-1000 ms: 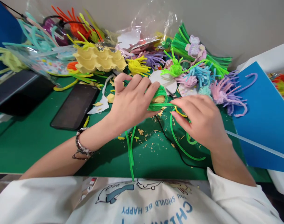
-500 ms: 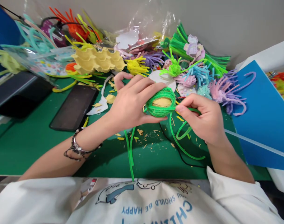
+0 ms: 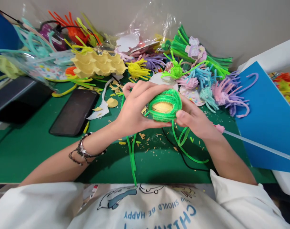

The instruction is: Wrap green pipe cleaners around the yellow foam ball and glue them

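Note:
Between my two hands is a yellowish cup-like piece (image 3: 162,107), its sides wound with rings of fuzzy green pipe cleaner (image 3: 165,95). My left hand (image 3: 138,106) grips it from the left, thumb below and fingers over the top. My right hand (image 3: 192,114) closes on its right side, the thumb pressed at the lower right edge and the other fingers partly hidden behind. Loose green pipe cleaners (image 3: 132,159) lie on the table below, and a looped one (image 3: 183,140) hangs or lies under my right hand.
A yellow egg carton (image 3: 99,63), finished pipe-cleaner pieces and a green bundle (image 3: 197,54) fill the back of the green table (image 3: 106,171). At left lie a phone (image 3: 73,111) and a black box (image 3: 21,98). A blue board (image 3: 266,127) and glue stick (image 3: 259,144) are at right.
My right hand has let its pinched strand out of view and moved in around the right side of the wound piece. The strand across the opening now sits against the lower rim.

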`<state>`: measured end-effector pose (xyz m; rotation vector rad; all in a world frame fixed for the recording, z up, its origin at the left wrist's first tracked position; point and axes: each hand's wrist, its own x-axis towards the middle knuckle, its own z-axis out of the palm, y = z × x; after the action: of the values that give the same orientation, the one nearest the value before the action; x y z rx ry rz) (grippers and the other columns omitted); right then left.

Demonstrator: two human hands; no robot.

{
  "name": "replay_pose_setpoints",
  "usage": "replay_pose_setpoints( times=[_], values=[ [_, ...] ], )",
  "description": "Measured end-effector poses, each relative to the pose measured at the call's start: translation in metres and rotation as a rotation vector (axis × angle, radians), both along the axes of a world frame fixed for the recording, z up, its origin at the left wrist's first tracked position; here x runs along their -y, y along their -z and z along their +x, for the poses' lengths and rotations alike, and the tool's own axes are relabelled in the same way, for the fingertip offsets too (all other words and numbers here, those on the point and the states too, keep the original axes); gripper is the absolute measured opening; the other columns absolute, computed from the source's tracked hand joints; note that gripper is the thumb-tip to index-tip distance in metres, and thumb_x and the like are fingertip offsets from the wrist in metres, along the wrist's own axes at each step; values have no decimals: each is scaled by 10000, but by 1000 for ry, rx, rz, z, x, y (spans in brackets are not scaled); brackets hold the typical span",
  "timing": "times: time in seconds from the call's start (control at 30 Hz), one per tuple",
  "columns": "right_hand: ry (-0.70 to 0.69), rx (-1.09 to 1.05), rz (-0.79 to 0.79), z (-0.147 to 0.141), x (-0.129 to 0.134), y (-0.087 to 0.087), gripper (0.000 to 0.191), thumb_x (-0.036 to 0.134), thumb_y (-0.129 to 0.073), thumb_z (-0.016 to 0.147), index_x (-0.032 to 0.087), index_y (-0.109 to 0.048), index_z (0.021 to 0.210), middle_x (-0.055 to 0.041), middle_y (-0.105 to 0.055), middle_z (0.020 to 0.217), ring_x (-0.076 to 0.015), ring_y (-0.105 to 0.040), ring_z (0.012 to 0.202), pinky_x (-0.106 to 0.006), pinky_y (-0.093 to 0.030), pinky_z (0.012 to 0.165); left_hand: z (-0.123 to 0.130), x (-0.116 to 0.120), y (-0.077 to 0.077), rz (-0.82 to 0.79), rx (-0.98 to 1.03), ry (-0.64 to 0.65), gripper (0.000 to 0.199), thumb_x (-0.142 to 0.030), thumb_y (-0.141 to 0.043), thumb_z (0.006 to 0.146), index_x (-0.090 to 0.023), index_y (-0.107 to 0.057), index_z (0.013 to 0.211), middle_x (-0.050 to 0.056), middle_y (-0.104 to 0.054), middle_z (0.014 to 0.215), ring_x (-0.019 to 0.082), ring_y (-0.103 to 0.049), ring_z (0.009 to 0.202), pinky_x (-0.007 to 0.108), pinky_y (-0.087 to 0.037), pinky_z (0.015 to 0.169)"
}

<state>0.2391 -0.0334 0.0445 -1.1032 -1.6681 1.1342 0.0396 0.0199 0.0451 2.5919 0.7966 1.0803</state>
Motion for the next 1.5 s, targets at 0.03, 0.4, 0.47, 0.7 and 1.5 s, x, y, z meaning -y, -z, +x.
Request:
replay_pose_setpoints(
  times=[0.03,0.4,0.47,0.7,1.5],
  values=[
    [-71,-33,-27,0,0,0,576,701,-575,819,237,-589,1162,-11,-629,880,-147,-638,860,-283,-562,742,1,-1,1,7,23,27,711,-706,-638,786,-246,-531,1317,85,-653,1215,282,-577,1103,442,-366,987],
    [403,437,401,-1,9,-7,564,538,-797,705,225,-599,1131,-64,-712,1013,-218,-687,861,-302,-525,622,3,-6,3,-482,78,417,974,-814,-511,783,-280,-211,1540,110,-302,1606,330,-359,1457,450,-437,1110],
    [469,560,511,-4,12,-6,537,578,-781,705,222,-591,1060,-51,-715,913,-217,-683,783,-312,-503,605,5,-5,5,-648,134,462,923,-782,-477,832,-291,-168,1550,106,-347,1586,298,-455,1399,397,-498,1054],
    [446,755,656,-10,17,-9,531,594,-685,802,207,-548,1139,-63,-725,954,-195,-681,716,-291,-456,548,8,-10,6,-692,229,462,740,-662,-613,836,-251,-431,1423,96,-517,1462,247,-609,1224,312,-545,970],
    [-47,174,167,15,14,-37,398,275,-592,921,184,-530,1303,97,-271,620,-58,-257,504,-214,-196,442,-4,-13,7,-1149,140,614,650,-580,-636,775,-209,-582,1307,67,-703,1217,305,-665,1126,384,-583,887]
  ],
)
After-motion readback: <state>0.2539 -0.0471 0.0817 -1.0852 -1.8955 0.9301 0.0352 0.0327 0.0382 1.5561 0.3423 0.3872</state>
